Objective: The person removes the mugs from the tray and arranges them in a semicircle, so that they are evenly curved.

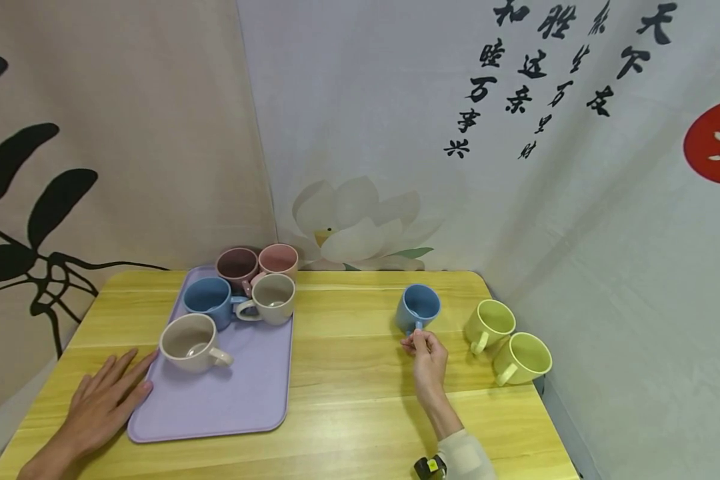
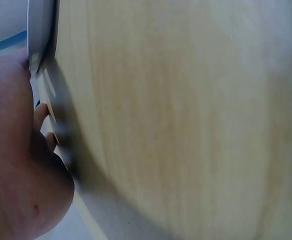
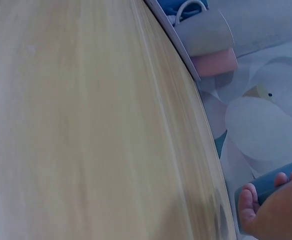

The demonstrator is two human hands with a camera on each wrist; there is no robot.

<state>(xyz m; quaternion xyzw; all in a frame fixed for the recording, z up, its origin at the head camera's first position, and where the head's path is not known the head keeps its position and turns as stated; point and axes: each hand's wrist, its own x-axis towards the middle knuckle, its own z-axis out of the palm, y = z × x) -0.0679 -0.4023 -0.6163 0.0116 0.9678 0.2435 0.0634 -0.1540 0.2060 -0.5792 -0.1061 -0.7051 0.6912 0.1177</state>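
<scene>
The left grip (image 1: 107, 402) stretches palm-down while the right grip (image 1: 429, 360) pinches.

The right hand (image 1: 427, 360) is hiding some of the blue mug handle (image 1: 419, 325) (the red disc (image 1: 715, 127) is running off-frame).

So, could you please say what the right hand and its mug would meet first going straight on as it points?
Beyond the blue mug it holds, probably the printed cloth behind the table; the way there looks free, though depth is unclear.
</scene>
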